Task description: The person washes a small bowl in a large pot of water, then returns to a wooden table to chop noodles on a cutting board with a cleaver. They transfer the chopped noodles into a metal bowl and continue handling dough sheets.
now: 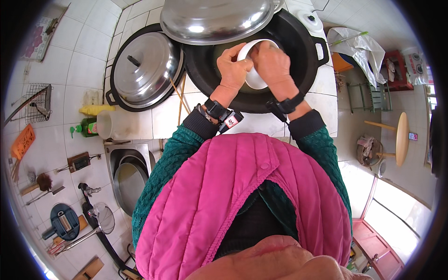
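A white bowl [255, 80] is tilted above a large black wok [199, 64] set into the tiled stove. My left hand [231, 68] grips the bowl's rim, its thumb at the near side. Across the bowl's mouth reaches my right hand [273, 63], its fingertips inside and hidden, so I cannot tell whether they hold anything. A large metal lid [217, 21] covers the far part of the wok. Below the hands, the wok's bottom looks pale and wet.
On the left sits a smaller black pan under a domed metal lid [147, 70]. Two thin wooden sticks [180, 96] lean beside it. A translucent plastic container [105, 124] and a green pump bottle [85, 127] stand near the sink [112, 154]. A wooden stool [402, 139] is at right.
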Demonstrator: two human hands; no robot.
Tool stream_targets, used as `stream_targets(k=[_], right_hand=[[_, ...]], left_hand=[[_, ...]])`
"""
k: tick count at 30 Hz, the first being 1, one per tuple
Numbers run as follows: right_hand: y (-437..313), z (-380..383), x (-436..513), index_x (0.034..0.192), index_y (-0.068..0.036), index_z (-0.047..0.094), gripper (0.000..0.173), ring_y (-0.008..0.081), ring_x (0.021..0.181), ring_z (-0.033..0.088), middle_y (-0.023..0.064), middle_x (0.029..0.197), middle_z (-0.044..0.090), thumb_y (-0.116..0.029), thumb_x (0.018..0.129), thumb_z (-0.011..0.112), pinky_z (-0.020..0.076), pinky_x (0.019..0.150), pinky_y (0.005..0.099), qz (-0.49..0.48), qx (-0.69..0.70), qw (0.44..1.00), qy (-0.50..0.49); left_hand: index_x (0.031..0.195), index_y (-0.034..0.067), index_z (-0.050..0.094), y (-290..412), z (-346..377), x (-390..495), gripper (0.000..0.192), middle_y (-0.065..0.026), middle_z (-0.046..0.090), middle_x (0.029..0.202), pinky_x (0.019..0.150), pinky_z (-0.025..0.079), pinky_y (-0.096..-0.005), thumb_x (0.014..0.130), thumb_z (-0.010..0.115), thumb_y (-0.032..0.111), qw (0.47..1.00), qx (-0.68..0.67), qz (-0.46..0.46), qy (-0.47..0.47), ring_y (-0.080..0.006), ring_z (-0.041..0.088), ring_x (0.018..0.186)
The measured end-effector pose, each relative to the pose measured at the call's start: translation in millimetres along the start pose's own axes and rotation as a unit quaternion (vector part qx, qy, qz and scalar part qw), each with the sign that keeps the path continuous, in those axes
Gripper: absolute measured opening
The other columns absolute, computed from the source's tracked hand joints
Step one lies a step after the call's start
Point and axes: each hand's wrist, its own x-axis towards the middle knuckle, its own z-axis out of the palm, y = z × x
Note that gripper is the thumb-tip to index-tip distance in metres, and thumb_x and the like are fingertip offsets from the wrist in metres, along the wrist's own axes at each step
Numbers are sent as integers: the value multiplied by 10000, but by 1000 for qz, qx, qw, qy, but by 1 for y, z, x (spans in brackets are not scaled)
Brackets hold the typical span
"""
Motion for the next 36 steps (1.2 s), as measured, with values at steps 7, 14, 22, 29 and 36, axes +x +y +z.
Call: stream_targets(k=[7, 14, 22, 29, 36], right_hand=[[4, 7, -4, 835, -34, 716, 191, 345, 709, 705, 180, 772, 707, -193, 810, 614, 568, 633, 434, 14, 70, 958, -277], [46, -19, -32, 638, 0, 680, 308, 194, 491, 591, 97, 600, 621, -270, 773, 616, 444, 459, 329, 46, 312, 800, -510], [117, -23, -103, 875, 11, 647, 534, 107, 538, 539, 33, 664, 600, -485, 1000, 493, 400, 464, 226, 412, 558, 678, -245], [125, -27, -167, 1023, 75, 646, 406, 147, 562, 590, 110, 738, 644, -316, 914, 625, 440, 470, 262, 514, 533, 641, -201], [178, -49, -246, 926, 65, 656, 342, 163, 468, 543, 111, 688, 628, -272, 893, 606, 392, 395, 291, 632, 490, 585, -137]], left_hand=[[1052, 31, 739, 1, -2, 1, 500, -69, 597, 875, 675, 483, -279, 554, 701, 12, 974, 115, 195, -7, -184, 586, 737], [1098, -68, 680, 4, -1, 11, 476, -80, 672, 989, 772, 525, -272, 630, 598, -83, 990, -39, 137, 3, -162, 644, 863], [1027, -71, 697, -27, 18, 9, 446, -109, 689, 889, 684, 498, -269, 601, 569, -89, 974, -205, -96, 10, -188, 637, 757], [1066, -31, 701, -89, 74, -39, 295, -76, 684, 901, 732, 502, -300, 801, 724, 97, 960, -90, -227, -139, -171, 640, 810], [1097, -49, 689, -108, 81, -31, 593, -64, 693, 890, 733, 499, -286, 861, 707, 495, 914, 208, -160, -309, -146, 625, 810]])
